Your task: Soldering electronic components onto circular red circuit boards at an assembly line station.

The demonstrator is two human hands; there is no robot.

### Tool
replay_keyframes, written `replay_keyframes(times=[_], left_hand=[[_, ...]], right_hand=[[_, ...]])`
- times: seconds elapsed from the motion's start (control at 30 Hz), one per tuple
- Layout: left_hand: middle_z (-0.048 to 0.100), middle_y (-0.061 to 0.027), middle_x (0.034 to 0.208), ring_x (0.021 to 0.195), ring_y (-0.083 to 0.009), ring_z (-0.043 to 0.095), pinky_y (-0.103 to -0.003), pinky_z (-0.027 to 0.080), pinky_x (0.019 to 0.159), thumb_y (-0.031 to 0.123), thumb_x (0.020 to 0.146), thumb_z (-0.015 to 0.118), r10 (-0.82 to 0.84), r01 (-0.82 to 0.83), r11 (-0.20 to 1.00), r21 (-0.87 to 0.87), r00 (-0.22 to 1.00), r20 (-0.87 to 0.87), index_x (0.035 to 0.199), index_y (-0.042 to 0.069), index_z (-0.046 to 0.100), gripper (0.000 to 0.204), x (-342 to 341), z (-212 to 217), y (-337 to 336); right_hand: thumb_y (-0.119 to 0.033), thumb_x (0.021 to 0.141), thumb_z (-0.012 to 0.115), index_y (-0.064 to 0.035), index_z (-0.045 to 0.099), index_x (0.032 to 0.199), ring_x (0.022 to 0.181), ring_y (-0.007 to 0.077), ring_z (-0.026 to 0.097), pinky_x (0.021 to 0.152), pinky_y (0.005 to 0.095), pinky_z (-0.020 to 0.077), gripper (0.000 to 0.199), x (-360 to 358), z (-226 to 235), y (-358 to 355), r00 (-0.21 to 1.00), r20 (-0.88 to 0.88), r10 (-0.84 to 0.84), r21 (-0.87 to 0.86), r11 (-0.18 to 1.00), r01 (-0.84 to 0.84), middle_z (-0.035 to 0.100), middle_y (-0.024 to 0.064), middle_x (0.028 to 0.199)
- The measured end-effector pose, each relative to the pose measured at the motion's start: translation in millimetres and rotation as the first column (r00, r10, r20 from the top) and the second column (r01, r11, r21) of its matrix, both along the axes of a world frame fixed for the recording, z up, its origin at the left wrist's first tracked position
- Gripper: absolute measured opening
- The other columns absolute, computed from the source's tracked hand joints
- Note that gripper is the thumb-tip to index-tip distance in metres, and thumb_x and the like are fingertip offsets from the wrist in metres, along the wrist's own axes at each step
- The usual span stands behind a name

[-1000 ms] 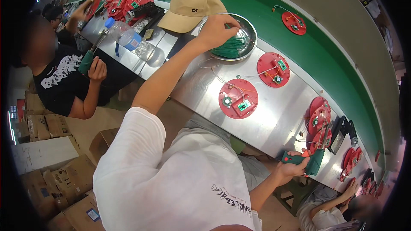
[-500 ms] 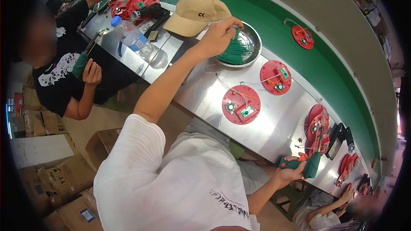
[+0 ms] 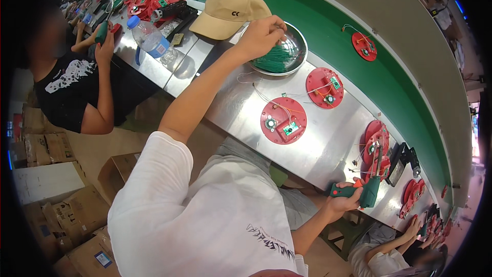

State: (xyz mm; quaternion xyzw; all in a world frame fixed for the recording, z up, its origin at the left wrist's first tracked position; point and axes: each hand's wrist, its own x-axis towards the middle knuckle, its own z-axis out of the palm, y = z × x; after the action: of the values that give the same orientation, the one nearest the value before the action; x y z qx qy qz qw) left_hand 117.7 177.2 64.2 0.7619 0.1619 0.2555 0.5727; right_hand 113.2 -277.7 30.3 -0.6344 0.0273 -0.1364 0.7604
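— Where are the green wires (image 3: 274,62)?
— Bunched in the steel bowl (image 3: 297,54) on the worktop (image 3: 328,138), directly under the left hand (image 3: 261,36), whose fingers pinch into them.
— And the right hand (image 3: 342,202)?
— At five o'clock from the bowl, gripped around a green electric screwdriver (image 3: 359,192), off the worktop's near edge.

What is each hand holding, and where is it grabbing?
The right hand holds a green electric screwdriver by its handle. The left hand reaches into the metal bowl of green wires; its grip is hidden.
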Motion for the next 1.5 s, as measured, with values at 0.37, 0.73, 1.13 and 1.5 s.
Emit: replay_keyframes(times=[0.37,0.73,1.13,1.5], left_hand=[[0.073,-0.0145,0.104,0.093,-0.0271,0.071,-0.034,0.054,0.079,0.004,0.093,0.060,0.028,-0.110,0.951,0.291,0.962,0.273,0.103,0.000,0.067,0.013,-62.9,18.1,-64.4],[0.066,-0.0136,0.086,0.080,-0.0320,0.064,-0.039,0.053,0.069,-0.005,0.081,0.066,-0.147,0.055,0.887,0.459,0.975,0.168,0.093,-0.001,0.068,0.013,-111.4,-25.1,-147.2],[0.066,-0.0118,0.083,0.073,-0.0290,0.065,-0.036,0.053,0.066,-0.006,0.074,0.072,-0.149,-0.002,0.817,0.576,0.965,0.214,0.092,-0.001,0.071,0.019,-107.8,-56.9,-149.8],[0.064,-0.0077,0.081,0.074,-0.0247,0.063,-0.034,0.053,0.065,0.003,0.072,0.075,-0.148,-0.038,0.778,0.628,0.959,0.241,0.087,0.002,0.071,0.016,-103.1,-65.8,-148.2]], right_hand=[[-0.030,0.098,0.051,0.0056,0.054,0.111,0.049,0.0170,0.054,0.045,0.0319,0.0463,0.038,-4.8,-4.4,-12.7,0.996,0.035,0.087,0.031,0.996,-0.088,0.062,0.0130,0.087],[-0.014,0.091,0.061,0.0092,0.056,0.124,0.059,0.0187,0.061,0.053,0.0318,0.0482,0.041,-58.5,-0.2,5.9,0.834,0.075,0.546,-0.298,0.811,-0.504,0.066,0.0201,0.107],[-0.004,0.093,0.059,0.0051,0.063,0.116,0.062,0.0151,0.059,0.052,0.0252,0.0402,0.025,-92.5,-9.9,23.9,0.755,-0.104,0.647,-0.370,0.680,-0.633,0.065,0.0127,0.102],[0.006,0.084,0.060,0.0085,0.064,0.112,0.062,0.0158,0.059,0.058,0.0300,0.0503,0.029,-96.3,2.0,40.5,0.792,-0.080,0.605,-0.201,0.769,-0.607,0.067,0.0132,0.095]])
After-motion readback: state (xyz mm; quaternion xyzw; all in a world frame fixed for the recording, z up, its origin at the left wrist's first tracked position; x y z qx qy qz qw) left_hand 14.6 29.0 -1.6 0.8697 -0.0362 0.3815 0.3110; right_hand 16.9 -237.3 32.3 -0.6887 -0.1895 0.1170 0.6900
